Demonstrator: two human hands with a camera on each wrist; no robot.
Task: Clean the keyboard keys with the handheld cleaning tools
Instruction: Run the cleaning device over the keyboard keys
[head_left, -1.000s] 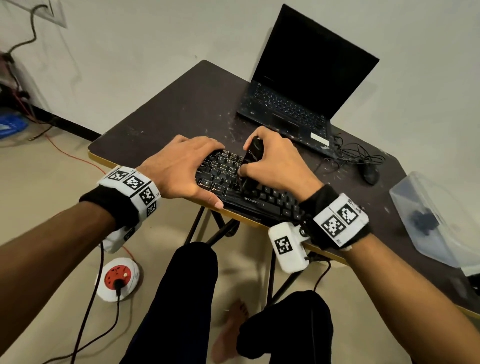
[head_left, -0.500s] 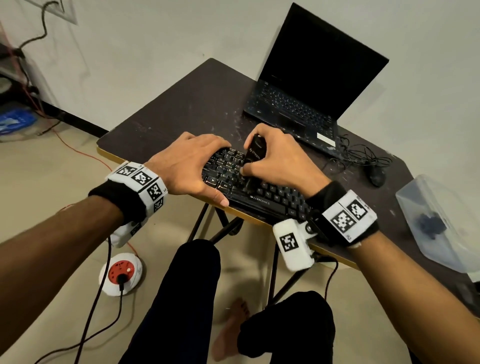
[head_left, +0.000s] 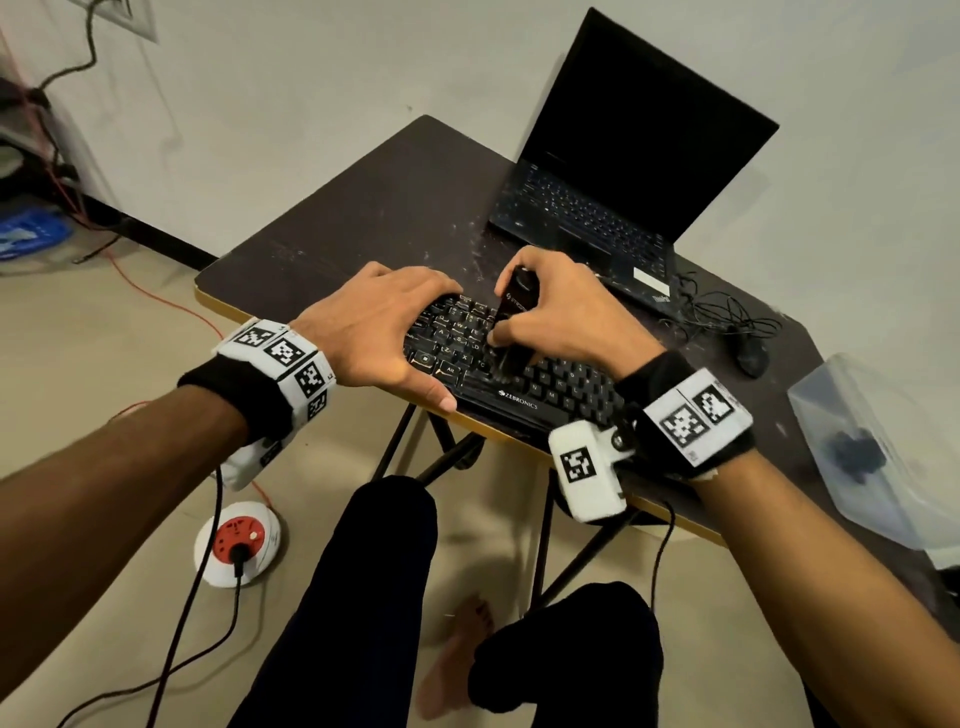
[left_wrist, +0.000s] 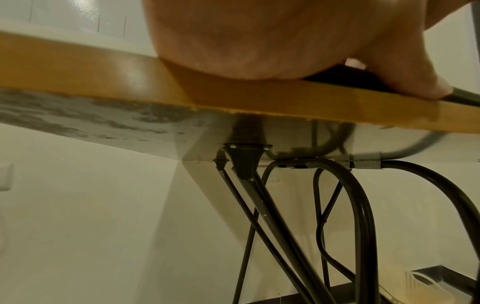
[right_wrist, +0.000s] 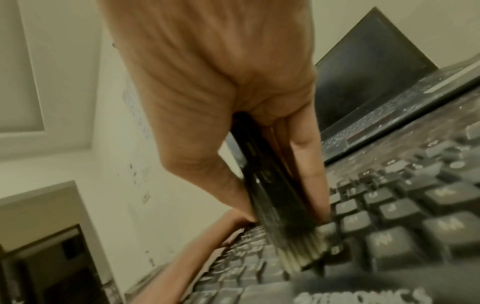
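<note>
A black keyboard (head_left: 550, 387) lies along the near edge of the dark table (head_left: 363, 218). My left hand (head_left: 374, 332) grips its left end, fingers over the far edge and thumb along the near edge. My right hand (head_left: 566, 317) holds a black brush (head_left: 514, 306) nearly upright. Its bristles (right_wrist: 298, 246) press on the keys left of the middle. In the right wrist view the brush (right_wrist: 262, 179) and keyboard (right_wrist: 389, 216) are blurred. The left wrist view shows only my left hand (left_wrist: 259, 37) on the table's edge (left_wrist: 103, 74).
An open laptop (head_left: 613, 208) stands behind the keyboard, with a mouse (head_left: 750, 353) and its tangled cable (head_left: 727, 312) to the right. A clear plastic box (head_left: 872, 447) sits at the table's right end. My knees and a floor socket (head_left: 236, 543) are below.
Both hands keep their places on the keyboard. The brush has shifted only slightly over the same patch of keys.
</note>
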